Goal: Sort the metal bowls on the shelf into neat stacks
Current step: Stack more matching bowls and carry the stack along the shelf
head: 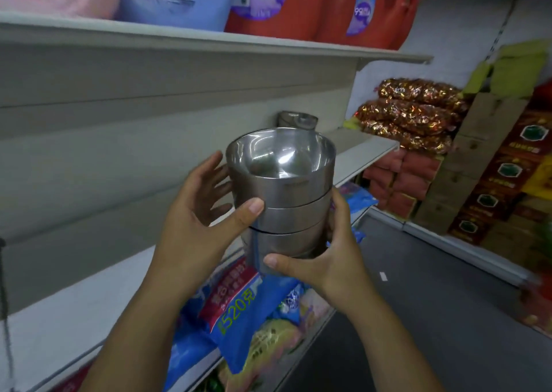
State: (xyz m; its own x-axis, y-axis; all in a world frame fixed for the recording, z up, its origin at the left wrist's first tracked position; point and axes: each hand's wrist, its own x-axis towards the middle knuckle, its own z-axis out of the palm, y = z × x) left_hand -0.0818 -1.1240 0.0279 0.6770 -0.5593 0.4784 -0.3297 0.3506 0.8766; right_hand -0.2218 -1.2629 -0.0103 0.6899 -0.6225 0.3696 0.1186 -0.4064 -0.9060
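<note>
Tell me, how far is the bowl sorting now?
Done: one stack holds about three nested bowls. In hand: the left hand and right hand grip that stack, held in front of the shelf. Left: setting it down on the shelf; a metal item behind it may need sorting too.

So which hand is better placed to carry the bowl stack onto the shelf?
Probably the right hand: it grips the stack of bowls at its base, thumb across the bottom. The left hand only steadies its side higher up.
</note>
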